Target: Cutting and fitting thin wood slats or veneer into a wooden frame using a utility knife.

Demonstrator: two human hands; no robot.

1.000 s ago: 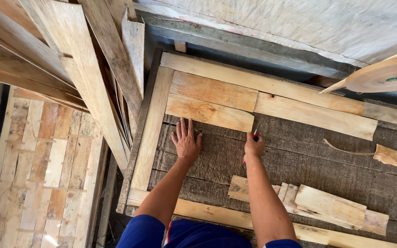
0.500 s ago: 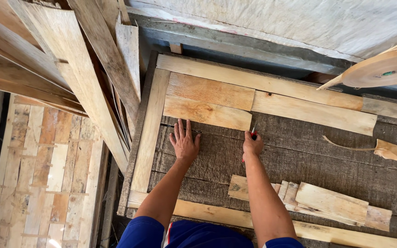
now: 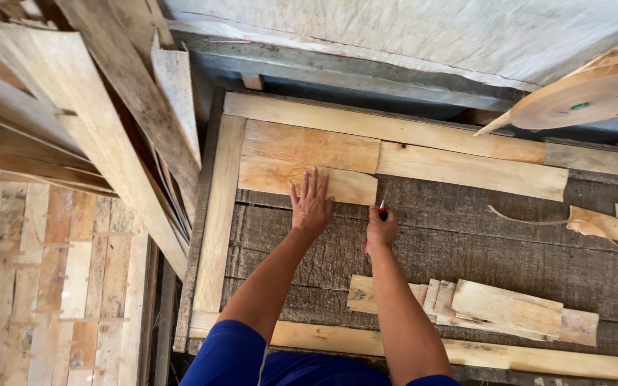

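Fingers (image 3: 307, 187) of the left hand (image 3: 311, 209) lie spread and flat, tips pressing on the lower edge of a short pale board (image 3: 307, 180) that sits inside a wooden frame (image 3: 217, 214) on the dark, weathered tabletop (image 3: 466, 243). That board's long axis runs left to right across the head view, with its right end stopping just above the right hand (image 3: 380, 230). The right hand is curled closed around a red-handled pencil (image 3: 382, 209), its tip pointing up toward the board's lower right corner; whether the tip touches the wood cannot be told. The left hand is the one on the board; the right sits just beside and below it, on the bare dark planks.

Above the short board lies a second, wider pale board (image 3: 310, 145), touching it along its long edge, and a longer plank (image 3: 470, 170) continues the row to the right. Offcuts (image 3: 506, 309) lie stacked near the right forearm, well below the work. Loose planks (image 3: 94, 136) lean at the left, a roll of pale edging strip (image 3: 586, 96) stands at the upper right, and a curled shaving (image 3: 595, 223) rests near the right edge.
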